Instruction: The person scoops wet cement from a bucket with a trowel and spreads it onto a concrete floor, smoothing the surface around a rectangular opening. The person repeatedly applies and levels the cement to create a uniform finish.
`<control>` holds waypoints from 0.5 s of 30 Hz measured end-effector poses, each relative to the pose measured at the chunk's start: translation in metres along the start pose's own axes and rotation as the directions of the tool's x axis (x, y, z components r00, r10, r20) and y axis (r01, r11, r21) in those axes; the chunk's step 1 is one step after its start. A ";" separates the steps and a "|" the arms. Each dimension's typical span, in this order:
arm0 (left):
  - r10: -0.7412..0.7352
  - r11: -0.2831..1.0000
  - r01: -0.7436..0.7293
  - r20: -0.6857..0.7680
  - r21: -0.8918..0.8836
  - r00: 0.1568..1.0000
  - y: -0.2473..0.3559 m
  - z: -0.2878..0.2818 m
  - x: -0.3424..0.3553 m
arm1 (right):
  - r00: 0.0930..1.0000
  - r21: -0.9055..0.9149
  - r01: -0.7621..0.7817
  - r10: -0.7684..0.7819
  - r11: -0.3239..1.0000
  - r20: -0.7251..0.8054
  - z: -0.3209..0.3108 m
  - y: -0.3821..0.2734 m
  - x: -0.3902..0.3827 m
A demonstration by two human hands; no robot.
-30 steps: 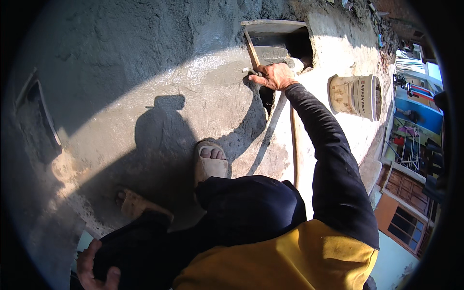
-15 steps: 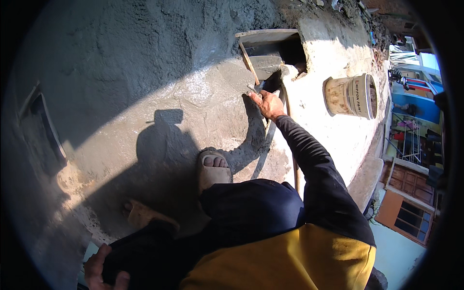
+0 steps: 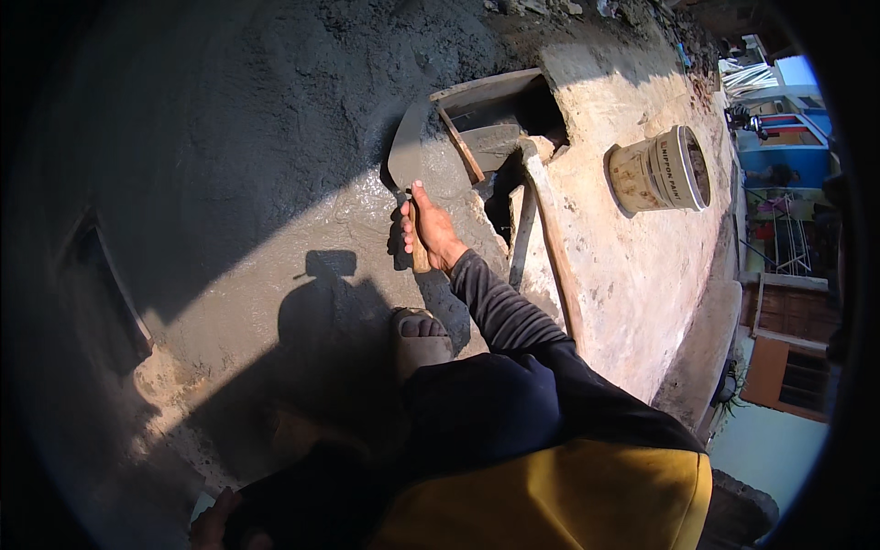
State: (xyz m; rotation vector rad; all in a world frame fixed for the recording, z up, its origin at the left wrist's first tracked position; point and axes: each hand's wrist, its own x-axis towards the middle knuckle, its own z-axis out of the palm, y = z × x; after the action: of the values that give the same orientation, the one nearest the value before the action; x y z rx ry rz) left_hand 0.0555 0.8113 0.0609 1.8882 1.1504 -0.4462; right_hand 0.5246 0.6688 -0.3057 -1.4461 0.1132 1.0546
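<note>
My right hand (image 3: 431,231) is closed around the wooden handle of a trowel (image 3: 410,151). Its broad metal blade points away from me and lies against wet grey mortar (image 3: 321,197), just left of a board-edged opening (image 3: 524,108). A thin wooden strip (image 3: 461,145) borders that opening on the near left side. At the lower left, in shadow, my left hand (image 3: 215,521) is beside my dark-trousered leg; a finger and the thumb show apart, holding nothing visible, and the rest is cut off or hidden.
A mortar-stained white bucket (image 3: 646,174) stands on the pale dry slab (image 3: 614,266) at right. A long wooden board (image 3: 555,247) runs along the slab's edge, by a gap. Another framed opening (image 3: 110,289) lies at far left. My sandalled foot (image 3: 422,337) stands near the mortar.
My right hand has moved left from beside the gap onto the mortar, bringing the trowel blade into full view. The view has shifted slightly; my left hand stays low by my leg.
</note>
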 end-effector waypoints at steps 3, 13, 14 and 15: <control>0.098 0.990 -0.092 0.049 -0.106 0.994 0.011 0.000 0.020 | 0.967 0.094 -0.020 0.043 0.995 -0.252 0.005 -0.013 0.009; 0.056 0.993 -0.040 0.152 -0.110 0.987 -0.003 0.000 0.042 | 0.945 -0.126 -0.192 0.218 0.973 0.244 0.034 -0.014 0.009; 0.056 0.992 -0.038 0.156 -0.117 0.986 -0.001 -0.002 0.043 | 0.978 -0.323 0.036 0.033 0.946 0.205 0.032 -0.012 -0.003; 0.059 0.991 -0.039 0.161 -0.126 0.985 0.000 -0.003 0.045 | 0.965 -0.513 0.244 -0.154 0.823 0.213 0.026 -0.009 -0.017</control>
State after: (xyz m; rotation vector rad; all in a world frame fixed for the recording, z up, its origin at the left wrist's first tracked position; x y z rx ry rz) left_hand 0.0782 0.8378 0.0328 1.7357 0.9976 -0.4832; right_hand 0.5073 0.6841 -0.2827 -1.8157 -0.4842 1.0699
